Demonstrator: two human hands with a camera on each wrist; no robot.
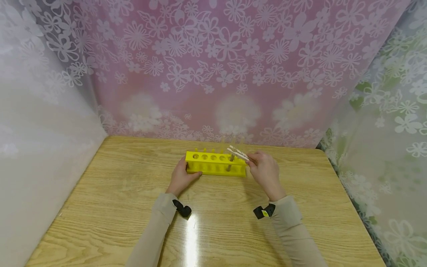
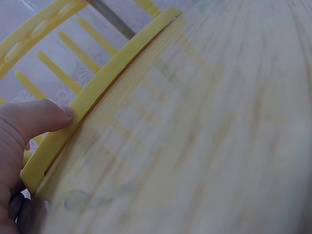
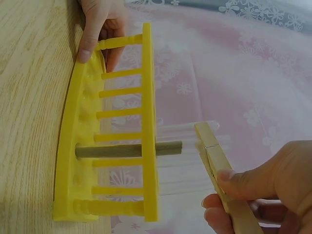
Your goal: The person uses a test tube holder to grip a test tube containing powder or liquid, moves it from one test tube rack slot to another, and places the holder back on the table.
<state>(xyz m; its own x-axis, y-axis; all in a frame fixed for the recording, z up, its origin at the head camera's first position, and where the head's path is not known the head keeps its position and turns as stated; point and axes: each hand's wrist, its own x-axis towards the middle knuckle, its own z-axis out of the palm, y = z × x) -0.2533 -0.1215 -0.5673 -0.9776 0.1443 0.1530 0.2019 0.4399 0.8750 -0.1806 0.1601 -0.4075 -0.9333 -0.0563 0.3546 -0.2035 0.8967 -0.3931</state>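
A yellow test tube rack stands on the wooden table, with a row of round holes in its top board and pegs behind. My left hand grips its left end, the thumb lying on the base board. A grey-brown column, seemingly the contents of a test tube, stands through a hole toward the rack's right end. Clear tubes show faintly above the top board. My right hand pinches a wooden test tube clamp. Its tip is by the column's upper end; I cannot tell whether they touch.
The wooden table carries a bright reflection near its front. A pink flowered curtain hangs behind the back edge. White flowered sheets hang at both sides.
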